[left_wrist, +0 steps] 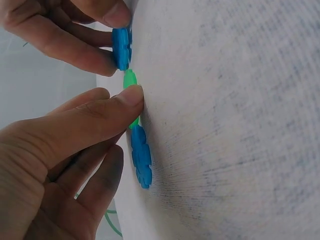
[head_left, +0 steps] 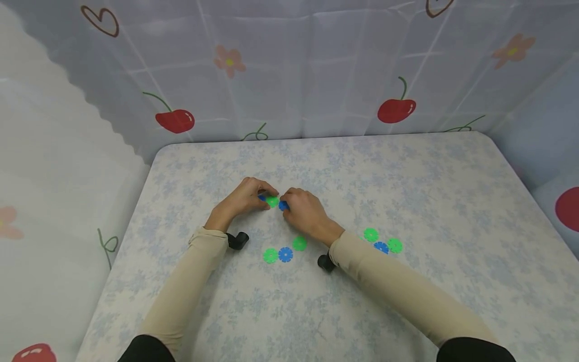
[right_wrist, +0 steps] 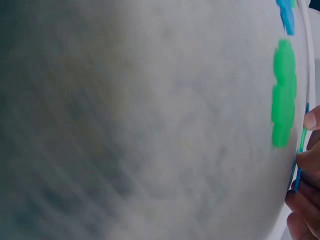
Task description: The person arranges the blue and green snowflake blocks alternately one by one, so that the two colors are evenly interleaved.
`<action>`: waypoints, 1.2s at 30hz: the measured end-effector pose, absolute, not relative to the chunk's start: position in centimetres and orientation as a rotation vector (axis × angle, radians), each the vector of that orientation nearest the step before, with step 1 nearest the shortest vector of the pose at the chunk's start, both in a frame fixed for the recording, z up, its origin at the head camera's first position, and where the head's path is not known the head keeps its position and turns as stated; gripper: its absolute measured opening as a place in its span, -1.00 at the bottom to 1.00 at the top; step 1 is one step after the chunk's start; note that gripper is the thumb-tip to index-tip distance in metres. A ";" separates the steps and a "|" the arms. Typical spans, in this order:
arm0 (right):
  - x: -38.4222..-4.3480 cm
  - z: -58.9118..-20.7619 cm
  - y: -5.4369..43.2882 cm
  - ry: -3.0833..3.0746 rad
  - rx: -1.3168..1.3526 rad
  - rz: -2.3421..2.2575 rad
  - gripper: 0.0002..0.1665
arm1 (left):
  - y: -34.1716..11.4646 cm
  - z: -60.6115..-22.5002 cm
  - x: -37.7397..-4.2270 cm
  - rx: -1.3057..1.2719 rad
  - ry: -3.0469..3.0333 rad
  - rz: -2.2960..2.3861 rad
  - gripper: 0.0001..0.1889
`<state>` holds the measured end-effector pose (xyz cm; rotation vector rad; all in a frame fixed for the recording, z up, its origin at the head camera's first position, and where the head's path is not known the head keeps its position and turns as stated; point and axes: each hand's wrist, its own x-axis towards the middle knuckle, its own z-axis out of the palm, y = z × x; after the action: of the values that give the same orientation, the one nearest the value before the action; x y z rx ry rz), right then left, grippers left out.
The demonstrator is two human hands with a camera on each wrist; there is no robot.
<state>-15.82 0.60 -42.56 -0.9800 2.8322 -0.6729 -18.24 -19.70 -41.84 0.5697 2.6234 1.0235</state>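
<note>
Over the table, my left hand (head_left: 244,197) pinches a green notched plastic disc (head_left: 272,201) between thumb and fingers. A blue notched disc (left_wrist: 141,157) is joined edge to edge with the green one, on its left side in the head view. Facing it, my right hand (head_left: 306,211) grips a second blue notched disc (head_left: 283,206) by its edge. That disc stands right at the green disc's free rim, as the left wrist view shows. In the right wrist view, only the fingers (right_wrist: 311,160) show at the right edge, around thin blue and green discs.
Nearer my body lie two green discs (head_left: 270,255) (head_left: 299,244) and a blue disc (head_left: 285,254). Beside my right forearm are another blue disc (head_left: 381,247) and two more green discs (head_left: 371,235) (head_left: 395,245). A floral cloth (head_left: 434,191) covers the table; printed curtains (head_left: 307,70) hang behind.
</note>
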 end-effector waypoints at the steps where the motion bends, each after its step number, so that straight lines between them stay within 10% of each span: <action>1: -15.9 -42.5 0.6 2.832 -0.974 -0.669 -0.66 | -19.7 -41.8 -18.2 0.571 2.623 1.024 -0.62; 36: -16.2 -41.8 0.0 2.784 -0.786 -0.675 -0.68 | -19.7 -41.8 -18.2 0.535 2.599 1.042 -0.59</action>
<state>-16.22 -0.02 -41.84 -0.7864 2.7841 -0.6746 -18.21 -19.72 -41.78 0.5346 2.5990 1.0417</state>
